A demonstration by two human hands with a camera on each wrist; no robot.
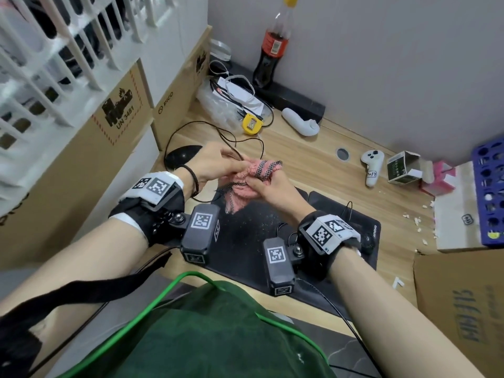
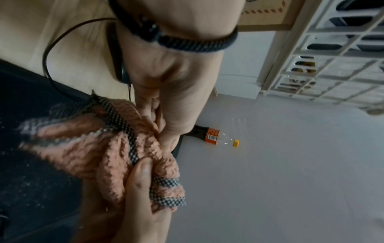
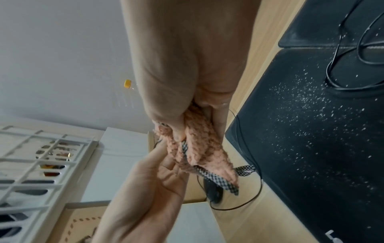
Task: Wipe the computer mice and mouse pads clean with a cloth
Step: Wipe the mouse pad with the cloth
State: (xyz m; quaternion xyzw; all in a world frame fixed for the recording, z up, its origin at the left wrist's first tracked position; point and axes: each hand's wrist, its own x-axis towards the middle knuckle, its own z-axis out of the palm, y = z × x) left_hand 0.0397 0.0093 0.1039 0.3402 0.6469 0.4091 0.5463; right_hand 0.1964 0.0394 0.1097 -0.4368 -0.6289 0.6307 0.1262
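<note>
Both hands hold a bunched pink fluffy cloth with black-and-white checked trim, above the far edge of a black mouse pad dusted with white specks. My left hand pinches the cloth's upper part; the left wrist view shows its fingers pressed into the pile. My right hand grips the cloth from the right, thumb on the trim. A black mouse lies on the desk to the left, its cable looping. A second black pad lies to the right, with a dark mouse partly hidden behind my right wrist.
Cardboard boxes and a white rack line the left side. At the back stand a cola bottle, a yellow tape measure and two white controllers. A blue rack and a cardboard box stand on the right.
</note>
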